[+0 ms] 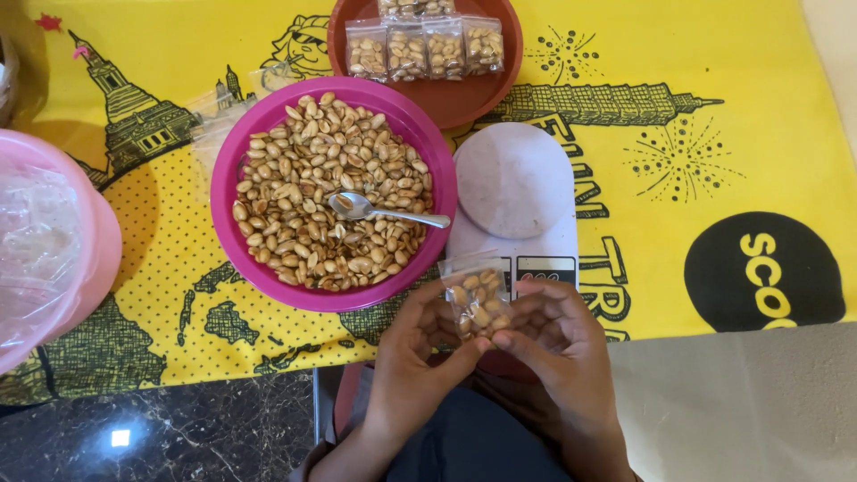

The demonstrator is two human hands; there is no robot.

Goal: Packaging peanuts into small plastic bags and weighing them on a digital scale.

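Both hands, left hand and right hand, grip clamped on small clear plastic bag of peanuts, just beside magenta plastic bowl of peanuts with metal spoon.

Bright, even daylight, soft shadows, sharp focus; a small glare spot on the dark floor

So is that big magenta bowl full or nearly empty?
Full: the round magenta plastic bowl is heaped with roasted peanuts almost to its rim, and a metal spoon lies on top.
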